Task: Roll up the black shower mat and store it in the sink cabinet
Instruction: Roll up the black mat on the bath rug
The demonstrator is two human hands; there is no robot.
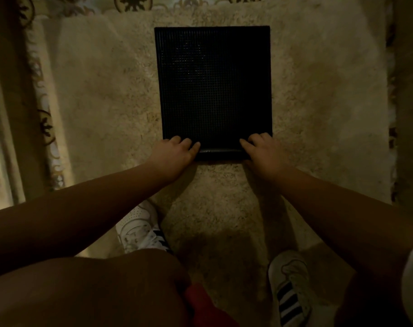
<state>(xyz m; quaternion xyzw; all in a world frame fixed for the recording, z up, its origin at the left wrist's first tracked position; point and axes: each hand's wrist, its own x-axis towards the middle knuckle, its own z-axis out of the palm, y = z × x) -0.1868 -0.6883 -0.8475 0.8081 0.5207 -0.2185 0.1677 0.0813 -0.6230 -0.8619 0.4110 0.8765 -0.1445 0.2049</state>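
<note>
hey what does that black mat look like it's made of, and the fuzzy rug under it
The black shower mat looks like rubber or soft plastic, matte: a fine grid texture, and its near edge curls into a tight roll under both hands. The beige rug looks like a deep-pile textile, shaggy and tufted; the fibre cannot be told.

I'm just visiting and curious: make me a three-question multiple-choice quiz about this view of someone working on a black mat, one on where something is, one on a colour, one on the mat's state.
1. Where does the black shower mat lie?
A. on a shaggy beige rug
B. inside a sink
C. on a wooden table

2. What colour are the stripes on the shoes?
A. red
B. black
C. green

3. How far is the rolling?
A. fully rolled
B. only the near edge curled
C. folded in half

Answers:
1 A, the beige rug surrounds the mat.
2 B, the white shoe bears black stripes.
3 B, the left hand and right hand press a small roll at the near edge; the rest lies flat.
</note>
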